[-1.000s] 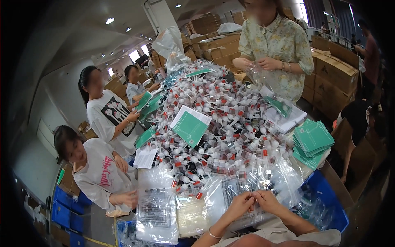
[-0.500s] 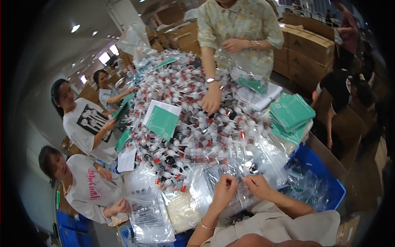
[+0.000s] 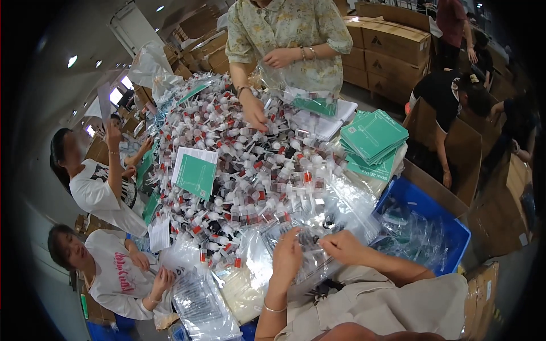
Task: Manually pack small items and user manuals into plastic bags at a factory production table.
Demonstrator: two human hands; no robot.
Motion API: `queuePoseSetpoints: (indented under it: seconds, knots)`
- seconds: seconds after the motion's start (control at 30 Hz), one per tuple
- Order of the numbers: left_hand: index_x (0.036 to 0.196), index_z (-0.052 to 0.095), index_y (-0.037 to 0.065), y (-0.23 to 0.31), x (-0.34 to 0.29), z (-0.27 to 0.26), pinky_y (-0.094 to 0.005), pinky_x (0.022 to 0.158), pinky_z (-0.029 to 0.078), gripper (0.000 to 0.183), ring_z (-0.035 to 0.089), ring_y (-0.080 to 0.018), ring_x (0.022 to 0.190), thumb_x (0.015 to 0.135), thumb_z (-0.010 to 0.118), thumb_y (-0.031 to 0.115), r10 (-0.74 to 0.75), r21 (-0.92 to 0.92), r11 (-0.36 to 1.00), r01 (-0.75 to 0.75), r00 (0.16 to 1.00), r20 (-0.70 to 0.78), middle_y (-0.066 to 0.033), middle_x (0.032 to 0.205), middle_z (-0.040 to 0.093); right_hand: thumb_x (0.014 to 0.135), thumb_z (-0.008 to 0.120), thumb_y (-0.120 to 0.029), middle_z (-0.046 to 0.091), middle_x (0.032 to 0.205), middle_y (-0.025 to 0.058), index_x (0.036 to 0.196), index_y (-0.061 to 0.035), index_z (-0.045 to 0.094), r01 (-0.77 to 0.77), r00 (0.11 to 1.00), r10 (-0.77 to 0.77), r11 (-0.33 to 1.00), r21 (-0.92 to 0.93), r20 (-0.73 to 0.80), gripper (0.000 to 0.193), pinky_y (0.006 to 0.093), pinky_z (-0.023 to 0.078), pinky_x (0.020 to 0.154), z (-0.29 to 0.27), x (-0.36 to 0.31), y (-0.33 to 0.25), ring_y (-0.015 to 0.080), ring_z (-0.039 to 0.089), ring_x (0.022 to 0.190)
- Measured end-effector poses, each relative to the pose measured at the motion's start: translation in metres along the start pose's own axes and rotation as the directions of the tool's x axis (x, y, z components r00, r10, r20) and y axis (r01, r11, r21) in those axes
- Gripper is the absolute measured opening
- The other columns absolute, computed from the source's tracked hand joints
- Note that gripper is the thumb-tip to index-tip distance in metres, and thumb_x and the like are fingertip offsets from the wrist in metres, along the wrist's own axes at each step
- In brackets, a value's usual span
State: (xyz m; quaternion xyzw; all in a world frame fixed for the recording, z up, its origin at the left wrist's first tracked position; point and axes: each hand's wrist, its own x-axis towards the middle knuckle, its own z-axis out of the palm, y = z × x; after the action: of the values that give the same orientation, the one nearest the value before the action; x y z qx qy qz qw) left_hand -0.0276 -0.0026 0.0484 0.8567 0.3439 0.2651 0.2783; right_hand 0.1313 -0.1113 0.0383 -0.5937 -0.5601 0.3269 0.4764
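Observation:
My left hand (image 3: pixel 288 253) and my right hand (image 3: pixel 344 248) are close together at the near edge of the heaped table. Both have their fingers closed on a clear plastic bag (image 3: pixel 316 260) stretched between them; glare hides its contents. Under and beyond it lie more flat clear bags (image 3: pixel 358 213). A big heap of small clear bottles with white tops and red or dark parts (image 3: pixel 250 176) spreads in front of my hands. On the heap rests a green card with a white sheet (image 3: pixel 195 175).
A stack of green cards (image 3: pixel 374 136) lies at the right, above a blue bin (image 3: pixel 456 241) holding clear bags. Co-workers stand across and at the left; one person's hand (image 3: pixel 253 113) reaches into the heap. Printed clear bags (image 3: pixel 205 304) lie at the near left. Cardboard boxes (image 3: pixel 392 54) are stacked behind.
The view has shifted, so the scene sits further left. My hands stay at the bag, the left one more upright. A co-worker at the left has raised a sheet.

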Motion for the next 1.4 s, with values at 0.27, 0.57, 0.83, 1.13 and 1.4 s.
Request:
queuePoseSetpoints:
  seconds: [0.27,0.57,0.83,1.13,1.4]
  knots:
    - [0.118,0.056,0.015,0.017,-0.002,-0.023,-0.0381,0.063,0.051,0.054,0.062,-0.031,0.079,0.07,0.048,-0.008,0.124,0.146,0.981,-0.13,0.991,0.054,-0.0113,0.117,0.055,0.083,0.061,-0.021,0.06,0.072,0.0106,0.075,-0.0053,0.057,0.059,0.943,-0.175,0.925,-0.375,-0.284,0.018,0.0367,0.045,0.054,-0.034,-0.014,-0.02,0.028,0.059,0.064]
    - [0.131,0.039,0.001,0.055,-0.002,-0.029,-0.04,0.067,0.051,0.058,0.06,-0.0349,0.093,0.073,0.046,-0.006,0.137,0.152,0.975,-0.164,0.975,0.173,-0.0182,0.135,0.042,0.079,0.065,-0.023,0.057,0.079,0.0109,0.102,-0.0033,0.052,0.306,0.952,-0.214,0.643,-0.702,0.218,0.033,0.0393,0.048,0.071,-0.012,0.008,-0.003,0.0299,0.06,0.079]
    - [0.126,0.047,0.007,0.03,-0.002,-0.022,-0.0403,0.076,0.05,0.052,0.059,-0.0348,0.094,0.074,0.049,-0.003,0.088,-0.006,0.996,-0.089,0.964,0.251,-0.0188,0.126,0.049,0.08,0.065,-0.018,0.063,0.096,0.01,0.092,-0.0072,0.06,0.204,0.97,-0.228,0.954,-0.218,-0.088,0.016,0.0368,0.047,0.079,-0.095,0.013,-0.021,0.0308,0.059,0.09]
    - [0.129,0.044,0.008,0.037,0.009,0.007,-0.0427,0.083,0.047,0.051,0.054,-0.0392,0.104,0.079,0.046,0.0,0.193,-0.046,0.981,-0.187,0.961,0.197,-0.0211,0.125,0.049,0.078,0.062,-0.009,0.06,0.11,0.0095,0.101,-0.0052,0.061,0.155,0.951,-0.307,0.559,-0.815,-0.029,0.024,0.0389,0.044,0.089,-0.236,0.067,0.02,0.0291,0.055,0.103]
    - [0.129,0.046,0.012,0.037,0.009,0.005,-0.0413,0.082,0.048,0.055,0.054,-0.0384,0.104,0.077,0.045,-0.002,0.091,-0.073,0.995,-0.073,0.951,0.297,-0.0218,0.13,0.045,0.081,0.06,-0.014,0.059,0.114,0.0107,0.106,-0.0028,0.06,0.176,0.984,-0.117,0.538,-0.824,0.133,0.028,0.0387,0.046,0.086,-0.249,0.069,0.008,0.0299,0.057,0.1]
